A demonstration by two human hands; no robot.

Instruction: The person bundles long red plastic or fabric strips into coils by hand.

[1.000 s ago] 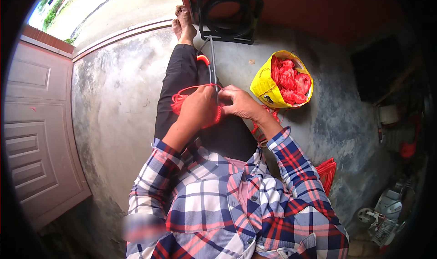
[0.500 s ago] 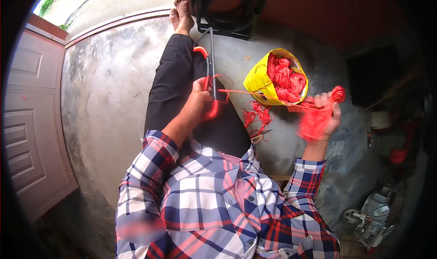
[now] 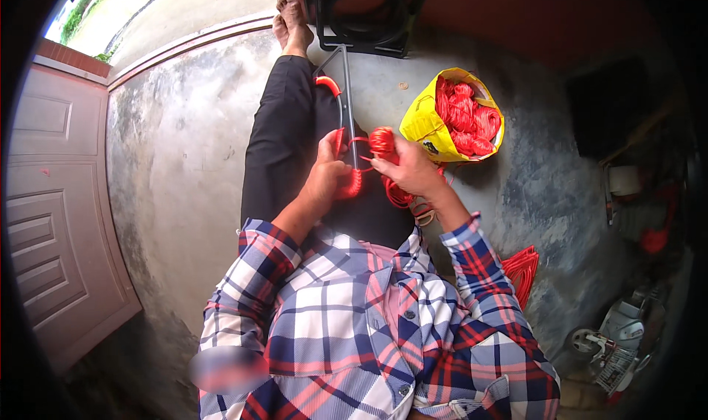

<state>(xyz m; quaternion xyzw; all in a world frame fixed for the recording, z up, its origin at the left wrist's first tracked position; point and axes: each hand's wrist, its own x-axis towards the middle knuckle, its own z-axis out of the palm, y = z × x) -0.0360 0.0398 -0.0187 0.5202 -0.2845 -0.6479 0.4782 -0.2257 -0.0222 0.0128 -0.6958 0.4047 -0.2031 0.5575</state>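
Note:
Along my right thigh lies a grey metal tube frame (image 3: 346,88), narrow at its far end. Red cord is wound in tight coils (image 3: 357,185) round part of it, and an orange-red band (image 3: 327,84) covers a bend farther up. My left hand (image 3: 324,175) is closed round the frame's near part. Close beside it, my right hand (image 3: 413,171) grips a bundle of red cord (image 3: 382,140), with a strand running across to the frame. Fingers partly hide where the strand meets the metal.
Right of my hands stands a yellow bag (image 3: 422,125) full of red cord hanks. Scissors (image 3: 425,216) lie partly hidden by my right thigh. More red strands (image 3: 522,271) lie near my right elbow. A black stand (image 3: 369,14) is ahead, a panelled door (image 3: 44,228) left.
My right hand has come in from the far right to the frame, bringing the cord bundle with it. The long taut strand is now short. My left hand stays on the frame.

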